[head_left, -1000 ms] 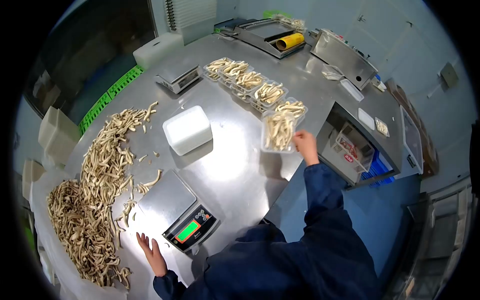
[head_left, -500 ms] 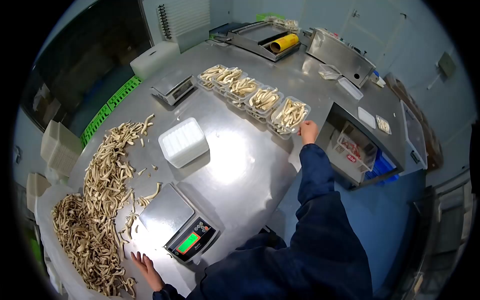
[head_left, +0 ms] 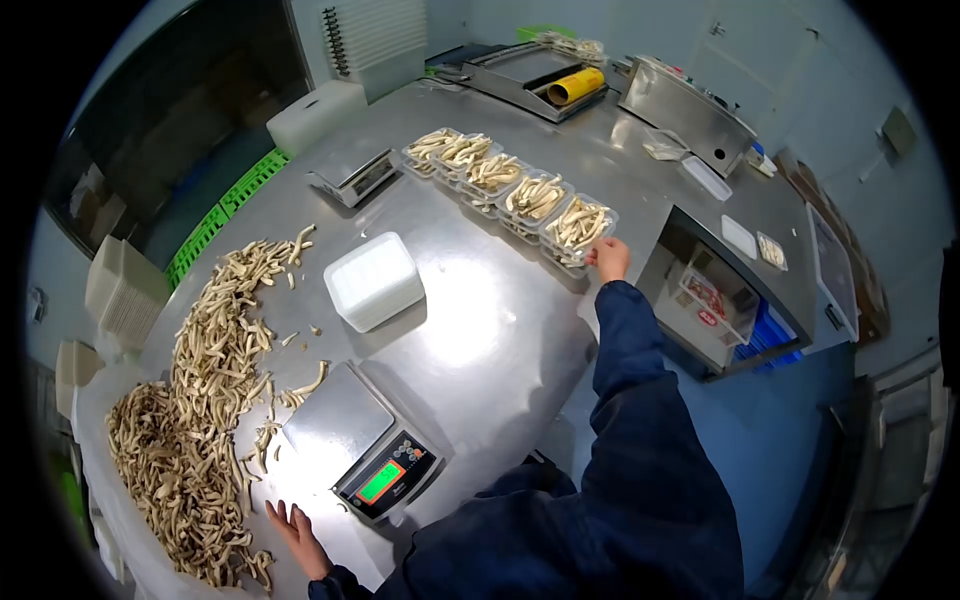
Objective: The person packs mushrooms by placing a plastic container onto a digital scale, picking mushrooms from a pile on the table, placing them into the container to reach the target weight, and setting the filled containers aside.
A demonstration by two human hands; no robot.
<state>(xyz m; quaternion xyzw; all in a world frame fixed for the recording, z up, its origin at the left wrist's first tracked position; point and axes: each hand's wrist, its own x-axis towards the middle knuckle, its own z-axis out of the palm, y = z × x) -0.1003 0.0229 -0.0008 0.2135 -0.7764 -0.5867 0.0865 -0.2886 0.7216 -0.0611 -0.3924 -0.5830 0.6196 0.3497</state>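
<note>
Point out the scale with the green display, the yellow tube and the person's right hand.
Scale (head_left: 355, 435): head view, on its metal weighing plate.
Yellow tube (head_left: 578, 86): head view, middle of its curved side.
Right hand (head_left: 611, 260): head view, middle of the hand.

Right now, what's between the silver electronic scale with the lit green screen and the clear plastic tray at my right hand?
The head view shows only bare steel table between that scale and tray.
</note>
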